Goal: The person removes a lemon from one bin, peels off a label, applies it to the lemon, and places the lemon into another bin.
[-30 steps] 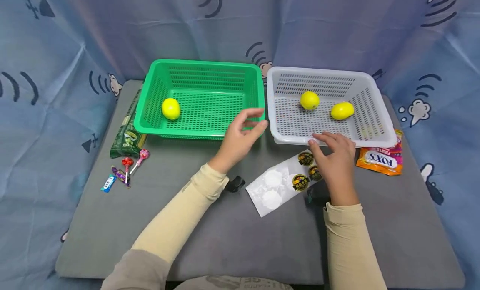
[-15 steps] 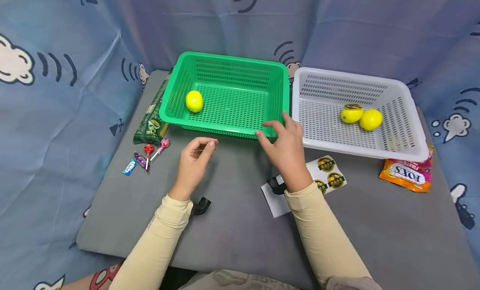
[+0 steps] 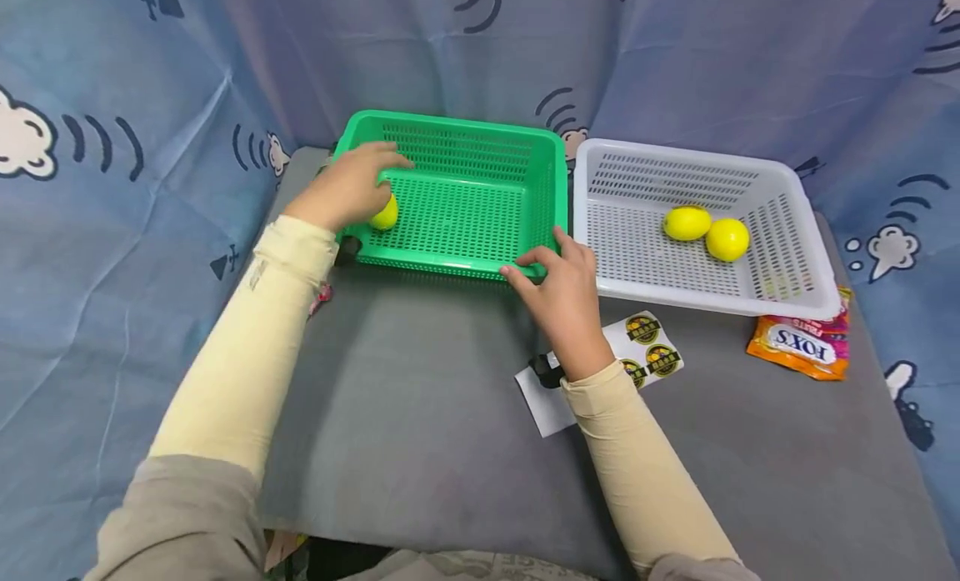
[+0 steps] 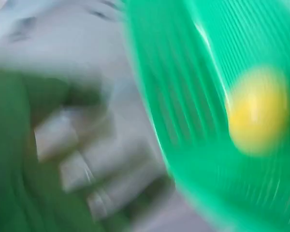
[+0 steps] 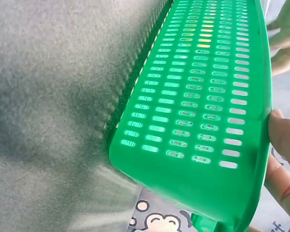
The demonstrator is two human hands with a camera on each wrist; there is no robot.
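In the head view my right hand (image 3: 562, 293) grips the front right corner of the green basket (image 3: 457, 123), thumb and fingers at its rim. The right wrist view shows the thumb (image 5: 286, 133) against the outside of that rim. My left hand (image 3: 351, 185) is over the basket's left end with loosely bent fingers, holding nothing. A yellow lemon (image 3: 386, 214) lies in the basket just under it, partly covered by the hand. Blurred in the left wrist view, the lemon (image 4: 261, 113) sits inside the basket, while the fingers (image 4: 106, 179) appear outside its wall.
The white basket (image 3: 690, 154) stands to the right with two lemons (image 3: 707, 232) side by side. A sheet of round stickers (image 3: 660, 352) lies partly under my right wrist. An orange Fox's candy bag (image 3: 798, 346) is at the right; a lollipop (image 3: 322, 295) peeks out by my left sleeve.
My left hand has gone from the table front to the green basket's left end. My right hand has moved from the white basket onto the green basket's corner. The white basket's lemons have shifted.
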